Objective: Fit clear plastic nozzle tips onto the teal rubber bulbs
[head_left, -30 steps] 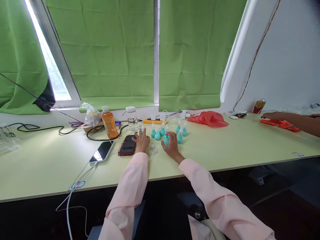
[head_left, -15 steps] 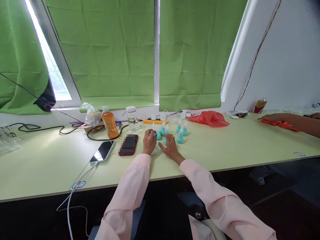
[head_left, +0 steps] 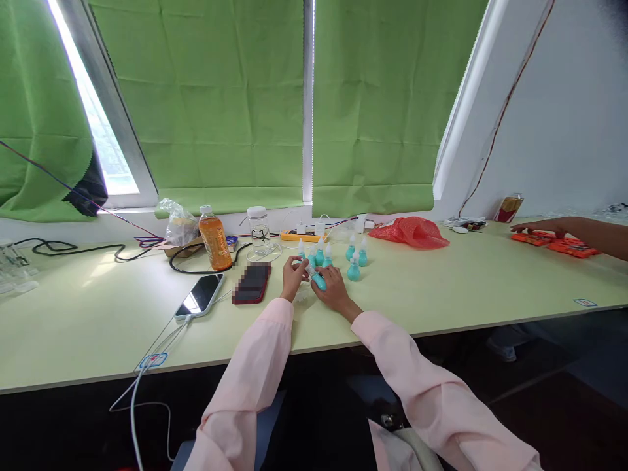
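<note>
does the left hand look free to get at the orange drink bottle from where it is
Probably not right away. The left hand is pinching the teal bulb together with the right hand. The orange drink bottle stands upright off to its left, with only the red phone lying low between.

red phone [head_left: 252, 284] screen blurred, co-worker's arm [head_left: 596, 232] cropped

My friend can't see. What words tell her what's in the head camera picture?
Two hands in pink sleeves, the left hand and right hand, hold a small teal bottle together over a pale green table. More teal bottles stand just behind, with two phones and an orange drink bottle to the left.
</note>
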`<state>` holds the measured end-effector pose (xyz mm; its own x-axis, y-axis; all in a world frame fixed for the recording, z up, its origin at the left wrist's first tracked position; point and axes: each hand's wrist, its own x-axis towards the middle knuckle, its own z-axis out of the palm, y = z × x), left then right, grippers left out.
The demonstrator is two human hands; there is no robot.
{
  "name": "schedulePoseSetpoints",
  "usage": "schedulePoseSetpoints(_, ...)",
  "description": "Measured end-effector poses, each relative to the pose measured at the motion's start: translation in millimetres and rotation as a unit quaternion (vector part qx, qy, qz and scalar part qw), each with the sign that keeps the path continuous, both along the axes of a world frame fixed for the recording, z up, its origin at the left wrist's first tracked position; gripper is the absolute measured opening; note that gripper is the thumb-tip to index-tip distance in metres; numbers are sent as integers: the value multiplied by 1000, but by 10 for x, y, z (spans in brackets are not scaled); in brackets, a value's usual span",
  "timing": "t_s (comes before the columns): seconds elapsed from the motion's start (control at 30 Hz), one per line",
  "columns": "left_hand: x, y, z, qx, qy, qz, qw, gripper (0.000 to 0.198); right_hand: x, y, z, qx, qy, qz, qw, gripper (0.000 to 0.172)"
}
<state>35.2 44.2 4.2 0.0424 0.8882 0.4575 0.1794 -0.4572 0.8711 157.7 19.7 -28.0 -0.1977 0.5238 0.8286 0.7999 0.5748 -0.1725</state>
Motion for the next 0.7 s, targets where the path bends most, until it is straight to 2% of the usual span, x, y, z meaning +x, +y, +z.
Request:
schedulePoseSetpoints(0.17,-32,56,-38,-27,48,2,998,30,16,20,-16,0,-4,4,1000,26)
schedulePoseSetpoints(0.57,-42,49,-21,59,161,95,981,32,25,53,-26,-10,-3,-2,1000,26)
schedulePoseSetpoints(0.7,-50,26,-22,95,199,121,968,21,27,66,-44,-12,-3,-2,1000,26)
